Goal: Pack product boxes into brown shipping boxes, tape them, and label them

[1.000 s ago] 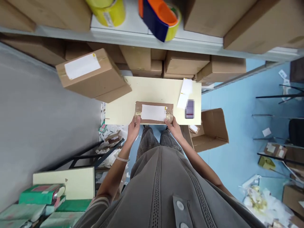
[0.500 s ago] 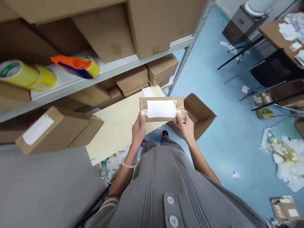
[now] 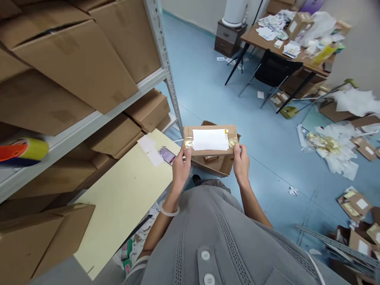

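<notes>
A small brown cardboard parcel (image 3: 210,140) with a white label and glossy tape on both ends is held level in front of my chest. My left hand (image 3: 181,167) is closed on its left end. My right hand (image 3: 242,162) is closed on its right end. The parcel hangs over the blue floor, just above an open cardboard box (image 3: 218,164) that stands on the floor. The pale yellow table (image 3: 124,198) lies to the left of my hands, apart from the parcel.
A phone (image 3: 168,155) and white papers (image 3: 150,148) lie on the table's far end. A metal shelf rack (image 3: 163,59) full of cartons stands at left, with a tape dispenser (image 3: 20,149). A black chair (image 3: 273,69), a cluttered desk (image 3: 297,35) and floor litter (image 3: 329,146) are at right.
The view has swung right, away from the shelves and toward the room. The parcel left the table and now hangs over the floor box, still gripped at both ends.
</notes>
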A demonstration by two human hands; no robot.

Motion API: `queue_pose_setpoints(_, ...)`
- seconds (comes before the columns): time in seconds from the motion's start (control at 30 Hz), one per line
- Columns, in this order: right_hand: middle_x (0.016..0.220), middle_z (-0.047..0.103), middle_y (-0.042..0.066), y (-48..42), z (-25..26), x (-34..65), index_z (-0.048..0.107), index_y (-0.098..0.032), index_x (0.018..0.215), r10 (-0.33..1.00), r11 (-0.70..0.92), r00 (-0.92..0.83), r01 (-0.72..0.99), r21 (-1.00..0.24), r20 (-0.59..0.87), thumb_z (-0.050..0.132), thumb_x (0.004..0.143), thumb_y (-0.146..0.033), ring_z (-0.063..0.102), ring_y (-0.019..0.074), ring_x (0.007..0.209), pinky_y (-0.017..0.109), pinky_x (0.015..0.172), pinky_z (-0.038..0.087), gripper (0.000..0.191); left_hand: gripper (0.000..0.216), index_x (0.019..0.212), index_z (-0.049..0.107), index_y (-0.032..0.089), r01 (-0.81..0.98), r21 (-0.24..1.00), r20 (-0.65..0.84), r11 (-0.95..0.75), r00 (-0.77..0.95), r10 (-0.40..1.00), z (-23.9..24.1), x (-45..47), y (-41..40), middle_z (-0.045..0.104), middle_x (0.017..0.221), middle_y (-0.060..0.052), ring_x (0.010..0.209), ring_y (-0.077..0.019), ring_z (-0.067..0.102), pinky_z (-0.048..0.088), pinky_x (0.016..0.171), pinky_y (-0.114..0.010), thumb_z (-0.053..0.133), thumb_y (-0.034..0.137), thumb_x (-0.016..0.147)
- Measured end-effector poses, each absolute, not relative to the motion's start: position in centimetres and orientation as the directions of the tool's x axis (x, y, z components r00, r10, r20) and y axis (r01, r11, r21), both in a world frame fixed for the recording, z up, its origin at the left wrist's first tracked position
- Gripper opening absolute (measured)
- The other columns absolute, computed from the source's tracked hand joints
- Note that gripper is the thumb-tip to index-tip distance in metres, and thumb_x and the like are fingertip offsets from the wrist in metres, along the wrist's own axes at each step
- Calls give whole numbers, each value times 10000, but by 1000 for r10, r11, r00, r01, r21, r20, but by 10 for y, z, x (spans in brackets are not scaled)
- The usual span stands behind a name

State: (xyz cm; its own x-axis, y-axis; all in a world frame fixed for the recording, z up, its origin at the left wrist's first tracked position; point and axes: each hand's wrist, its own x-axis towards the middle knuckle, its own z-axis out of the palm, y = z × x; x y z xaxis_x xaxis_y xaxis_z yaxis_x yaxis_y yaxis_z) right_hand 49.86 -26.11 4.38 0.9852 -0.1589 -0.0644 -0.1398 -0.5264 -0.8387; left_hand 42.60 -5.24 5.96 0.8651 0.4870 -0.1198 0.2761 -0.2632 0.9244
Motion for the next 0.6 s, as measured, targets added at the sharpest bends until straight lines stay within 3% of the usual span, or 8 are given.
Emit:
queue_pose_setpoints(0.3, 991, 697, 60, -315, 12, 511, 579, -244, 1135, -294, -526, 949, -258, -810, -112, 287, 937, -611, 611, 236, 820, 355, 730, 477, 509, 572, 1371, 588, 194, 320, 927, -271, -194, 932, 239, 10, 465, -82, 690, 1272, -90, 1137, -281, 640, 493, 982, -392, 455, 544, 939)
queue_pose_setpoints(0.6, 1022, 713, 76, -321, -14, 500, 609, -223, 1139, -293, -473, 937, -315, -823, -191, 318, 914, -620, 634, 245, 861, 381, 741, 521, 542, 565, 1320, 630, 198, 345, 924, -312, -165, 930, 197, -34, 476, -78, 647, 1350, -100, 1232, -295, 603, 482, 1032, -440, 512, 564, 906)
